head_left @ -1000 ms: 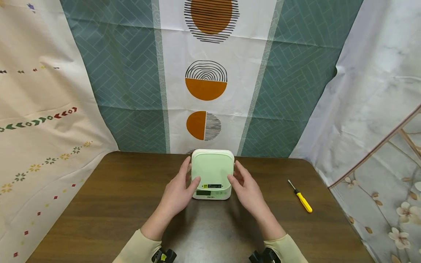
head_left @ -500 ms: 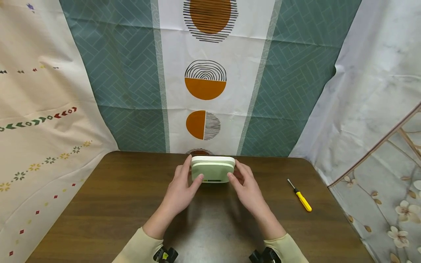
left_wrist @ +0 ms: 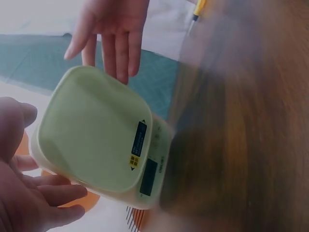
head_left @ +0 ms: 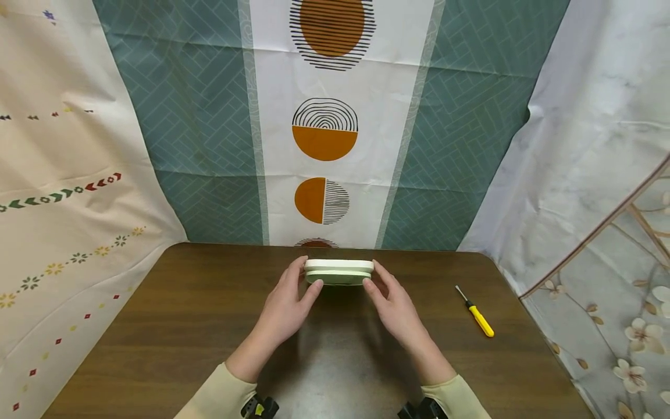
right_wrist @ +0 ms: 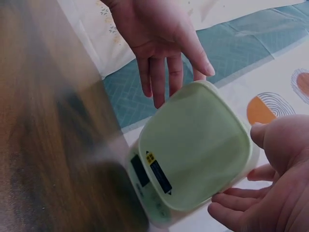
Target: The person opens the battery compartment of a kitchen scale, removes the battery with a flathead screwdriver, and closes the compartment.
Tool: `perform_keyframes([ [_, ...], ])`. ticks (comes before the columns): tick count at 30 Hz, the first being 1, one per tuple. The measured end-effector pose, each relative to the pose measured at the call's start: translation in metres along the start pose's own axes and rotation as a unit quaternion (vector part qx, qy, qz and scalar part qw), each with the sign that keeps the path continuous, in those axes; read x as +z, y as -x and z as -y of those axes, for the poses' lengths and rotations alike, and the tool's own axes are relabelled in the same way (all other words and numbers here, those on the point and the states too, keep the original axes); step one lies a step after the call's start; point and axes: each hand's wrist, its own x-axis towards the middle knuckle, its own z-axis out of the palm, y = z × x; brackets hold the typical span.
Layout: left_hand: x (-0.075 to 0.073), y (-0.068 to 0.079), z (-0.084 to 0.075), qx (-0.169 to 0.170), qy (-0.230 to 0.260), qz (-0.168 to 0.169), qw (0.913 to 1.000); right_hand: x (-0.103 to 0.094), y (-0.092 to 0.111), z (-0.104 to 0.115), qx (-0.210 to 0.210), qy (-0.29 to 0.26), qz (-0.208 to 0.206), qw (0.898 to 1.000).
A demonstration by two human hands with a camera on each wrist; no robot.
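Both hands hold a pale green kitchen scale [head_left: 339, 265] with a white edge, one hand at each side. It is tipped up, so the head view shows mostly its thin rim. My left hand [head_left: 285, 302] has its fingers along the scale's left side, the thumb toward the front. On the opposite side, my right hand [head_left: 398, 305] holds it in a mirrored way. The wrist views show the smooth weighing plate [left_wrist: 96, 128], a dark display [left_wrist: 148, 177] and a black-and-yellow label [right_wrist: 159, 174]. Whether its lower edge touches the table is unclear.
A yellow-handled screwdriver [head_left: 476, 314] lies on the right of the brown wooden table [head_left: 157, 326]. Patterned cloth [head_left: 324, 145] hangs behind the table's far edge, with pale cloths on both sides.
The scale has tipped between the hands: its plate and display faced the head camera before, and now mainly its rim shows. The hands have hardly moved.
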Motion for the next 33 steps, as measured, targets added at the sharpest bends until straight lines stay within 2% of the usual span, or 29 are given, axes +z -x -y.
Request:
perform_keyframes([
  [6, 0.000, 0.002, 0.006, -0.012, -0.025, -0.001, 0.9996, 0.003, 0.001, -0.004, 0.016, 0.013, 0.021, 1.000],
  [14, -0.001, 0.003, 0.006, 0.000, -0.081, -0.005, 0.9967, 0.006, 0.003, -0.005, 0.025, 0.033, 0.033, 0.999],
  [22, 0.004, 0.004, 0.013, 0.002, -0.128, 0.008, 0.9917, 0.009, 0.006, -0.007, 0.033, 0.049, 0.055, 0.997],
  [33, 0.011, 0.005, 0.025, 0.011, -0.171, 0.042, 0.9844, 0.012, 0.007, -0.015, 0.041, 0.118, 0.084, 0.989],
])
